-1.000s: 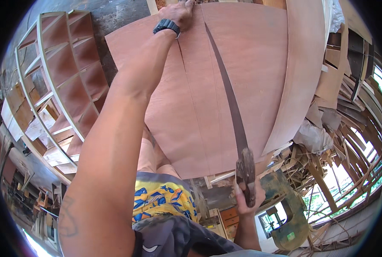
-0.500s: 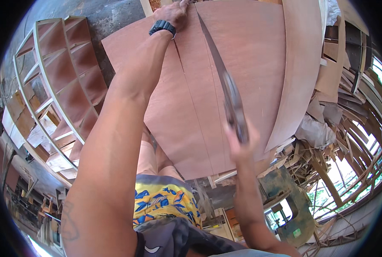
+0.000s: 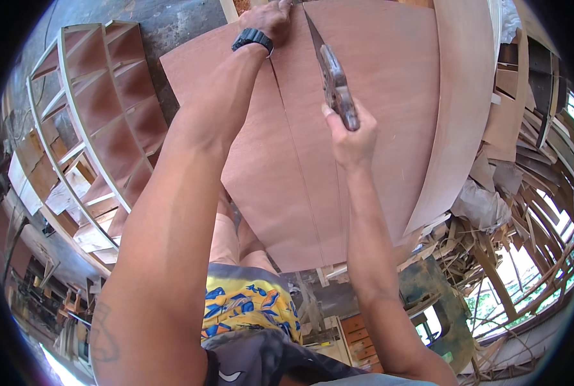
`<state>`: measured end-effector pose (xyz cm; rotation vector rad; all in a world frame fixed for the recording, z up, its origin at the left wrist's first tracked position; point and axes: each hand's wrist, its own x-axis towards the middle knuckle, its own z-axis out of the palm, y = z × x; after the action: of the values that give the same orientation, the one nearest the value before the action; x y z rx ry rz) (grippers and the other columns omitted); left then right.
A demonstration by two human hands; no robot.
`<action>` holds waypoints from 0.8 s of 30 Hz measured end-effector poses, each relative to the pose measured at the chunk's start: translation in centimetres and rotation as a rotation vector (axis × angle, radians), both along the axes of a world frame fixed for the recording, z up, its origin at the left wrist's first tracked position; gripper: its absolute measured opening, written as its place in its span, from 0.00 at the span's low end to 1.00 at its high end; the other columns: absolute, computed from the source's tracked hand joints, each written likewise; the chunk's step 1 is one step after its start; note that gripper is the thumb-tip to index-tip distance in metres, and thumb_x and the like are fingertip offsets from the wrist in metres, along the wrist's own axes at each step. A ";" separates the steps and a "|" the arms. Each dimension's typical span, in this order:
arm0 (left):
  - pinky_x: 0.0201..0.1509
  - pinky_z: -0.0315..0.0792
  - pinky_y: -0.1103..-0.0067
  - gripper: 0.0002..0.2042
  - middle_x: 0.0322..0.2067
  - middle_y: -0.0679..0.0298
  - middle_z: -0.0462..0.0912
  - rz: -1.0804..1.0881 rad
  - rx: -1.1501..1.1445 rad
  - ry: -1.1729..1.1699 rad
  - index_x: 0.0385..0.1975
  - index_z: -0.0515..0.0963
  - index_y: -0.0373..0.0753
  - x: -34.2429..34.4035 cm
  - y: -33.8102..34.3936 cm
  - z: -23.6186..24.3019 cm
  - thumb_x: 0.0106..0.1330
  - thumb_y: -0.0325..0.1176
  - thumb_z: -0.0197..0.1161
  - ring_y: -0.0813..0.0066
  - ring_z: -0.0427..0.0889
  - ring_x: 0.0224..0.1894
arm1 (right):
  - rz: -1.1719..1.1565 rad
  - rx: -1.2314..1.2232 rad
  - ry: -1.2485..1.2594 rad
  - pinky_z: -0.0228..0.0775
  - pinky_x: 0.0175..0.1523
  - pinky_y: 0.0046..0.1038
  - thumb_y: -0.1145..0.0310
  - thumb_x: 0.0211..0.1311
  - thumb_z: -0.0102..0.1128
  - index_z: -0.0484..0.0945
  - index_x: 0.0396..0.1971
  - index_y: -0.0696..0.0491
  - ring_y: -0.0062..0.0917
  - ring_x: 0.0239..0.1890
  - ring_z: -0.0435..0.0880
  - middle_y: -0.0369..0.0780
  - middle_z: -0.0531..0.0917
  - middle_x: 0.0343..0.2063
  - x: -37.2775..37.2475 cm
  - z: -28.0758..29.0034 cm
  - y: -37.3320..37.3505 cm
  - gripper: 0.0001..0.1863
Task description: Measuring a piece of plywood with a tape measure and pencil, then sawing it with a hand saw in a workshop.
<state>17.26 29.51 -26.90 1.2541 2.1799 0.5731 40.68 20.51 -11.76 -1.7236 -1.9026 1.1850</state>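
The person is sawing a big brown board [image 3: 358, 128] — it is filling the middle of the view. The right hand [image 3: 350, 138] is gripping the saw [image 3: 331, 71] handle, fingers wrapped tight around it. The blade is pointing up to 12 o'clock, along a thin line on the board. The left hand [image 3: 269, 18] is pressing flat on the board at 11 o'clock, fingers together. Next move, I think — pulling the saw straight along that line, slowly.

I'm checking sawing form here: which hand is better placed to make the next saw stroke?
Probably the right hand: it grips the handsaw, whose blade sits in the cut. The left hand is pressed on the plywood sheet, steadying it.
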 end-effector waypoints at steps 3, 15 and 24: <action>0.61 0.72 0.56 0.27 0.56 0.52 0.83 -0.037 0.083 0.133 0.58 0.79 0.52 -1.7 -1.6 -2.9 0.80 0.51 0.29 0.49 0.82 0.57 | 0.042 -0.052 0.053 0.66 0.28 0.26 0.70 0.59 0.70 0.83 0.47 0.59 0.16 0.22 0.73 0.33 0.78 0.21 3.4 4.1 -5.3 0.17; 0.69 0.67 0.58 0.28 0.60 0.53 0.80 0.034 -0.055 -0.002 0.63 0.77 0.52 -0.6 -0.7 -1.6 0.80 0.55 0.32 0.51 0.78 0.63 | 0.064 -0.091 0.007 0.69 0.32 0.23 0.70 0.60 0.67 0.82 0.43 0.58 0.17 0.25 0.76 0.35 0.81 0.24 7.5 5.4 -6.6 0.13; 0.59 0.74 0.58 0.33 0.46 0.49 0.87 0.004 -0.129 0.050 0.46 0.84 0.41 -1.7 -0.1 0.7 0.79 0.58 0.32 0.45 0.83 0.52 | -0.012 -0.008 0.051 0.74 0.36 0.25 0.71 0.57 0.68 0.84 0.53 0.56 0.17 0.26 0.79 0.36 0.84 0.26 0.8 1.3 -0.9 0.21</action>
<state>15.61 29.45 -26.24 1.2077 2.2232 0.4000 41.49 19.62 -10.42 -1.6898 -1.8582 1.2226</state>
